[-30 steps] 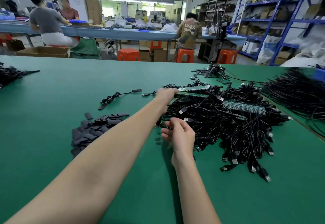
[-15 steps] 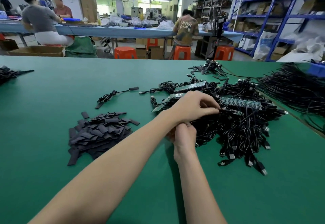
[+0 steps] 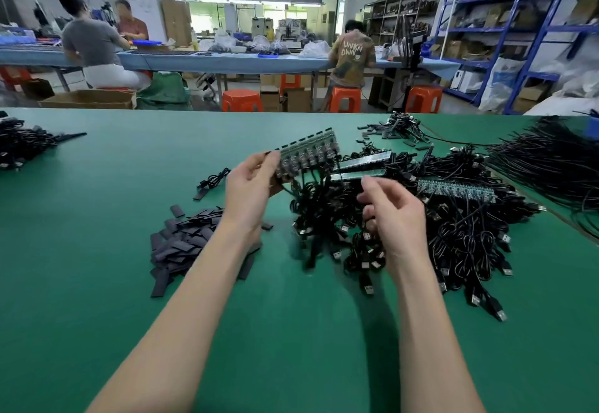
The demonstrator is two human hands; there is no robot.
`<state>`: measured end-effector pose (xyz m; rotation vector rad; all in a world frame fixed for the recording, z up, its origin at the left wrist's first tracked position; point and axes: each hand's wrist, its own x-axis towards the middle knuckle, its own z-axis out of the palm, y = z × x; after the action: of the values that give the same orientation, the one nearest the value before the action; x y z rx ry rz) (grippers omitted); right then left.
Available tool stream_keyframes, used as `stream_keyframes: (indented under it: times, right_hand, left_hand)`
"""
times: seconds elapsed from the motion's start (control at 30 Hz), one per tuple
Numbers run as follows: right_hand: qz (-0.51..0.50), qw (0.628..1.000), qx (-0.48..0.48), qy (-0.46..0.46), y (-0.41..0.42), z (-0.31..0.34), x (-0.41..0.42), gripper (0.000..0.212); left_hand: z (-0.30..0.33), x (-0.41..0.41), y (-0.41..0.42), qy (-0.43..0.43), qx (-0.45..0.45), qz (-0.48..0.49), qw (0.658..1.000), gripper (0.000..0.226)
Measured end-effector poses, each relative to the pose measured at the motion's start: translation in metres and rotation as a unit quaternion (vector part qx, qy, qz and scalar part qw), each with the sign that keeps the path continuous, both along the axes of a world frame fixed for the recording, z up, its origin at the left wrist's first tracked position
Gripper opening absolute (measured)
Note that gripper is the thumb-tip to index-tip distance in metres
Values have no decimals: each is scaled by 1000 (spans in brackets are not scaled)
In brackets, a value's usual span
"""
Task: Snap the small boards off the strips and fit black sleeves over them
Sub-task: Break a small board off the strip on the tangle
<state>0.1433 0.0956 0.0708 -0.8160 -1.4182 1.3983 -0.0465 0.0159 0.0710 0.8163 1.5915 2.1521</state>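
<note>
My left hand [image 3: 249, 185] grips the near end of a strip of small green boards [image 3: 308, 153], lifted above the table with black USB cables hanging from it. My right hand [image 3: 392, 211] hovers just right of those hanging cables, fingers loosely curled; whether it holds a cable I cannot tell. More board strips [image 3: 363, 163] [image 3: 453, 188] lie on the big pile of black cables [image 3: 453, 237]. A heap of flat black sleeves [image 3: 184, 240] lies left of my left forearm.
The green table [image 3: 97, 283] stretches all around. A long bundle of black wires [image 3: 551, 163] lies at far right, another cable heap [image 3: 22, 143] at far left, and a small cable cluster [image 3: 402, 127] at the back. One coiled cable [image 3: 210, 182] lies apart. People work at a far bench.
My left hand has picked a board strip out of the pile and lifted it up and left, cables dangling. My right hand has risen from the table beside the pile.
</note>
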Motion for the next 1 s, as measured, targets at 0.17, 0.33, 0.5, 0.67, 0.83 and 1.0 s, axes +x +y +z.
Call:
stream_keyframes:
  times: [0.17, 0.33, 0.5, 0.67, 0.83, 1.0]
  right_hand:
    - [111, 991, 73, -11, -14, 14, -17, 9]
    - [110, 993, -22, 30, -14, 3, -26, 10]
    - [137, 988, -54, 35, -13, 1, -21, 8]
    - [175, 982, -45, 45, -22, 2, -35, 6]
    - [204, 977, -45, 49, -25, 2, -37, 22]
    - [223, 973, -37, 49, -33, 3, -45, 25]
  left_hand:
    - [-12, -12, -40, 28, -79, -25, 996, 12]
    - [-10, -3, -42, -37, -84, -87, 992, 5]
    - [11, 9, -39, 313, -180, 78, 929, 18]
    - [29, 40, -29, 524, -204, 214, 798, 43]
    - [29, 30, -27, 509, -208, 212, 808, 57]
    - [18, 32, -26, 479, -199, 202, 831, 60]
